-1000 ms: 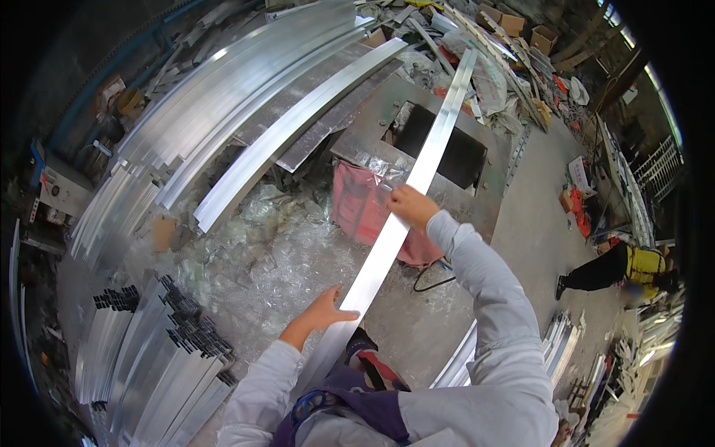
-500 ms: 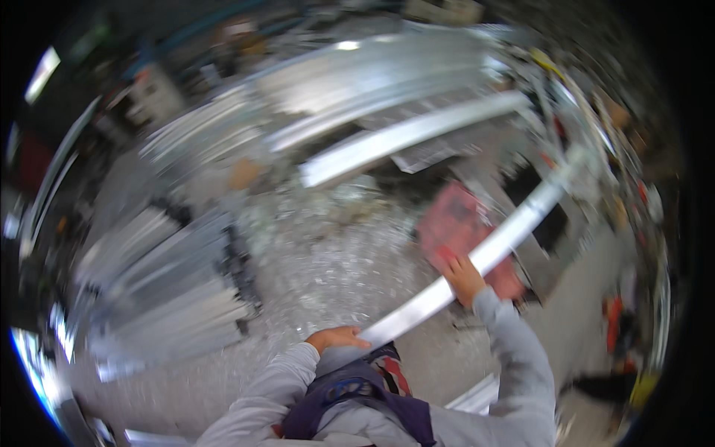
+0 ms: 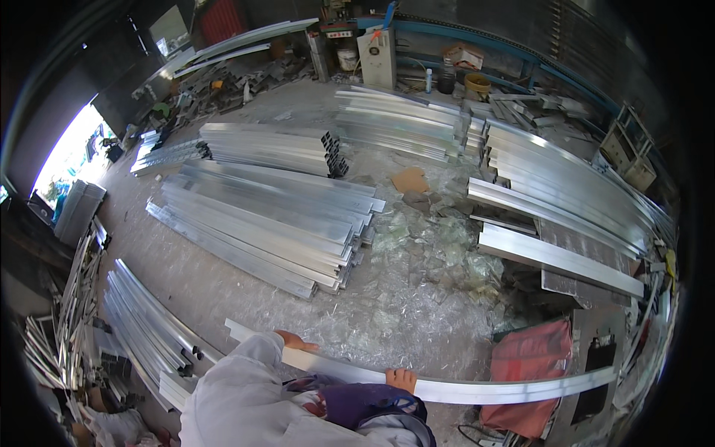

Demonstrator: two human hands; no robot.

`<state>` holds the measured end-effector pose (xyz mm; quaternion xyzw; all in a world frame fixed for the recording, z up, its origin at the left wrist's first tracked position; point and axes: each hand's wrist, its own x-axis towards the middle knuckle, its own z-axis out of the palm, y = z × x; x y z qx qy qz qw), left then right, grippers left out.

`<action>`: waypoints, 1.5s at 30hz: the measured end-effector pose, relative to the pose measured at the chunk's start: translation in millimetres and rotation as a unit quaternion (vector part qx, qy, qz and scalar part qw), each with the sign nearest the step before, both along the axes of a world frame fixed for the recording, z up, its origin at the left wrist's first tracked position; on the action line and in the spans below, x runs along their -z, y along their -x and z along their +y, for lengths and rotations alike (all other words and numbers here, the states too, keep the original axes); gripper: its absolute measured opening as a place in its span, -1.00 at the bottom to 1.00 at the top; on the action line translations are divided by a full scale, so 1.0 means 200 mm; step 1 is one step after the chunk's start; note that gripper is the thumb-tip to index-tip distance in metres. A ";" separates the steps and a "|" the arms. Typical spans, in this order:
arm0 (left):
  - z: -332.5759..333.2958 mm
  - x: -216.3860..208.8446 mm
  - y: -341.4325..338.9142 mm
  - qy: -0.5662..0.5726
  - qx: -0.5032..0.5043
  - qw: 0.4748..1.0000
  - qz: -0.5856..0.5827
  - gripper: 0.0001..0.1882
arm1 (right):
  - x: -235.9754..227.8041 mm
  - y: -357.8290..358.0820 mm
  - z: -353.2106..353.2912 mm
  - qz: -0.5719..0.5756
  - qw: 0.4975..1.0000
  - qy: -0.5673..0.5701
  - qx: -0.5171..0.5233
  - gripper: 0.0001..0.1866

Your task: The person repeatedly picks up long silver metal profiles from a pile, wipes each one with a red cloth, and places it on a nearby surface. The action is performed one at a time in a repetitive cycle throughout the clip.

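A long silver aluminium profile (image 3: 491, 392) lies crosswise at my waist, its right end reaching past a red sheet-like bag (image 3: 530, 346). My left hand (image 3: 296, 342) is on the profile near its left end, thumb or finger stretched along the top edge; the forearm hides part of that end. Fingers of my right hand (image 3: 402, 380) curl over the far edge, near the middle of the profile. Both hands hold it, though their palms are out of sight.
Stacked metal profiles (image 3: 261, 223) lie ahead on the left, with a dark-ended stack (image 3: 268, 153) behind. More profiles (image 3: 558, 179) rest at the right. Clear, shiny scraps (image 3: 439, 246) and a cardboard piece (image 3: 410, 179) litter the floor. A grey cabinet (image 3: 377, 59) stands at the back.
My view has swung left. The profile, slanting away to the upper right before, now runs nearly sideways across my body. My right hand has come nearer my waist, still on it.
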<state>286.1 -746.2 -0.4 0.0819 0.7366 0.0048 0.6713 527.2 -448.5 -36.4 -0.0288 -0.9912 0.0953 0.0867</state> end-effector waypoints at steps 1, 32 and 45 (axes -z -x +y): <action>0.01 0.01 -0.01 0.001 -0.010 1.000 -0.016 0.11 | -0.03 0.00 0.01 0.006 1.000 0.001 -0.003 -0.82; 1.53 0.15 -0.43 -0.386 0.087 0.906 -0.148 -0.06 | -0.28 -0.53 1.54 -0.164 0.967 -0.129 0.150 -0.88; -0.04 0.09 0.12 0.010 0.061 0.997 0.047 -0.01 | -0.09 0.06 -0.06 -0.039 0.994 0.103 0.019 -0.87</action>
